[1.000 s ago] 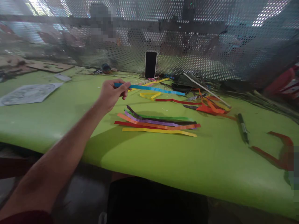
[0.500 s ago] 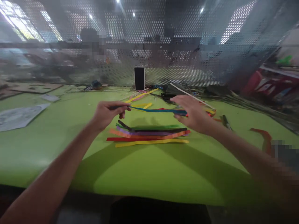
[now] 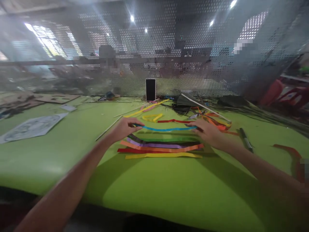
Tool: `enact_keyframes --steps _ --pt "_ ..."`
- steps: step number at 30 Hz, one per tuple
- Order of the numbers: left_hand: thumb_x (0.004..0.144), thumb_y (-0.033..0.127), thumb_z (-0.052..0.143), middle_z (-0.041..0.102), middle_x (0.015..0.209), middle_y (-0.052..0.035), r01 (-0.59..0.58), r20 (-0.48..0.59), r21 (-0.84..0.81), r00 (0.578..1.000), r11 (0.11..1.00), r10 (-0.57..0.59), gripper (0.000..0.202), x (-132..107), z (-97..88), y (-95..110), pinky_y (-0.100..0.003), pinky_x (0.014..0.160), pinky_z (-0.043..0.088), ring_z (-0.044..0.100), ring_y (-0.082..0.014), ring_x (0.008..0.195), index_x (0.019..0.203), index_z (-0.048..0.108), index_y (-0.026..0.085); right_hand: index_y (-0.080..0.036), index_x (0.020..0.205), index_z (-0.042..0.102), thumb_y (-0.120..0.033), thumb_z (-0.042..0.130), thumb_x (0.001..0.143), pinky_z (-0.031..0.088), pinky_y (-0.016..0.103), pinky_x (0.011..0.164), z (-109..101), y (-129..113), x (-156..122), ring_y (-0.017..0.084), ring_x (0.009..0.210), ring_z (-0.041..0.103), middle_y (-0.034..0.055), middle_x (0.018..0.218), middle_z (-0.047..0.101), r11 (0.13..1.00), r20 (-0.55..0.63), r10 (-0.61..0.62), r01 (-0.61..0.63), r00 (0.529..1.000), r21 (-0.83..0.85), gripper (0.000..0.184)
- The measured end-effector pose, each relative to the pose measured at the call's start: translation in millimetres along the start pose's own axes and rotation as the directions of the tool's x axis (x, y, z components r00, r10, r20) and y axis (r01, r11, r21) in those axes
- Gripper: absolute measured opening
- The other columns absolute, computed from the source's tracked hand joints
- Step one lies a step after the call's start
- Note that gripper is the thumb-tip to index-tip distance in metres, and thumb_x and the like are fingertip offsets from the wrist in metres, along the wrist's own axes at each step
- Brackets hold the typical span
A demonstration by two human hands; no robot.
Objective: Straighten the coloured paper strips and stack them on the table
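Observation:
A blue strip (image 3: 169,130) stretches sideways between my two hands, sagging slightly in the middle. My left hand (image 3: 126,128) pinches its left end, and my right hand (image 3: 205,131) has its fingers closed on the right end. Just in front of the blue strip, several coloured strips lie roughly parallel: a green strip (image 3: 169,139), a black strip, a purple strip (image 3: 166,146), an orange strip (image 3: 154,150), a red strip (image 3: 127,150) and, nearest to me, a yellow strip (image 3: 164,155). Behind the blue strip is another red strip (image 3: 172,120).
A dark upright phone-like slab (image 3: 151,89) stands at the back by the perforated metal screen (image 3: 166,38). Yellow pieces (image 3: 153,117) and tangled orange strips (image 3: 214,120) lie beyond my hands. To the right is a marker (image 3: 246,140); to the left, a drawn sheet (image 3: 33,127).
My right hand has closed on the right end of the blue strip, and both hands have lowered it toward the laid-out strips. The camera view has shifted a little.

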State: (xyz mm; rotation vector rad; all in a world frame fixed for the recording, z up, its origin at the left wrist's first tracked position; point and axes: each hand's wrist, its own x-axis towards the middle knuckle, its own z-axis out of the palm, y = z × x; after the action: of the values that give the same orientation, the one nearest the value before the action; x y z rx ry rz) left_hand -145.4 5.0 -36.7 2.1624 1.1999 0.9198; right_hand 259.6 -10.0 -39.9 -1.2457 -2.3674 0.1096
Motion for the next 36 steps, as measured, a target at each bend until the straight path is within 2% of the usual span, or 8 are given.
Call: enact_keyframes --steps 3,6,13,20,25,31,36 --pt "0.081 0.044 0.072 0.077 0.096 -0.006 0.041 0.085 0.027 0.995 0.999 -0.043 0.029 0.6 -6.1 -5.4 -0.029 0.077 0.055 0.07 -0.0207 0.085 0.097 0.08 0.022 -0.024 0.121 0.068 -0.042 0.05 0.095 0.052 0.047 0.097 -6.5 -1.7 0.1 0.029 0.112 0.066 0.0116 0.123 0.069 0.995 0.041 0.036 -0.039 0.998 0.089 0.037" --pt "0.08 0.045 0.072 0.078 0.097 -0.005 0.07 0.165 0.053 0.983 0.996 -0.078 0.03 0.4 -10.5 -7.7 -0.029 0.077 0.055 0.069 -0.0209 0.086 0.099 0.08 0.023 -0.023 0.112 0.07 -0.044 0.046 0.096 0.054 0.045 0.094 -10.4 -4.0 0.0 0.027 0.107 0.068 0.0103 0.117 0.072 0.984 0.058 0.101 -0.108 0.993 0.14 0.036" --pt "0.086 0.046 0.067 0.077 0.111 -0.0068 0.187 0.242 -0.008 0.953 0.982 -0.179 0.035 -0.8 -14.4 -10.7 -0.03 0.08 0.056 0.071 -0.0211 0.093 0.111 0.076 0.023 -0.025 0.095 0.071 -0.045 0.054 0.089 0.058 0.044 0.08 -9.8 3.7 -1.9 0.028 0.087 0.071 0.0081 0.1 0.076 0.955 0.108 0.203 -0.221 0.973 0.199 0.028" --pt "0.09 0.045 0.064 0.078 0.107 -0.0066 0.163 0.242 -0.011 0.958 0.986 -0.156 0.032 -1.5 -16.8 -10.9 -0.032 0.085 0.056 0.072 -0.0209 0.094 0.108 0.077 0.022 -0.024 0.089 0.073 -0.047 0.058 0.085 0.055 0.046 0.087 -10.3 13.3 -1.7 0.027 0.089 0.07 0.0068 0.096 0.076 0.962 0.169 0.144 -0.178 0.975 0.209 0.027" --pt "0.089 0.047 0.064 0.077 0.106 -0.0068 0.208 0.274 -0.061 0.944 0.976 -0.184 0.033 -0.9 -14.9 -10.1 -0.03 0.073 0.057 0.072 -0.018 0.078 0.107 0.076 0.022 -0.025 0.087 0.075 -0.046 0.058 0.086 0.055 0.043 0.088 -11.6 11.7 -0.4 0.026 0.088 0.069 0.0077 0.093 0.075 0.954 0.193 0.114 -0.161 0.975 0.251 0.028" --pt "0.089 0.051 0.062 0.076 0.109 -0.0084 0.176 0.256 0.026 0.95 0.984 -0.176 0.037 -1.9 -17.4 -17.3 -0.03 0.078 0.056 0.07 -0.0215 0.092 0.106 0.076 0.021 -0.023 0.088 0.073 -0.047 0.056 0.088 0.055 0.043 0.086 -9.1 5.1 -1.2 0.026 0.09 0.068 0.0087 0.095 0.073 0.955 0.188 0.094 -0.142 0.978 0.261 0.029" --pt "0.088 0.052 0.063 0.076 0.11 -0.0087 0.203 0.236 0.043 0.949 0.978 -0.207 0.038 -4.3 -21.8 -17.3 -0.031 0.08 0.055 0.07 -0.0226 0.094 0.107 0.076 0.022 -0.023 0.095 0.073 -0.044 0.058 0.089 0.053 0.042 0.09 -14.1 -0.2 -1.4 0.025 0.095 0.066 0.0092 0.1 0.071 0.954 0.215 0.073 -0.131 0.974 0.269 0.026"
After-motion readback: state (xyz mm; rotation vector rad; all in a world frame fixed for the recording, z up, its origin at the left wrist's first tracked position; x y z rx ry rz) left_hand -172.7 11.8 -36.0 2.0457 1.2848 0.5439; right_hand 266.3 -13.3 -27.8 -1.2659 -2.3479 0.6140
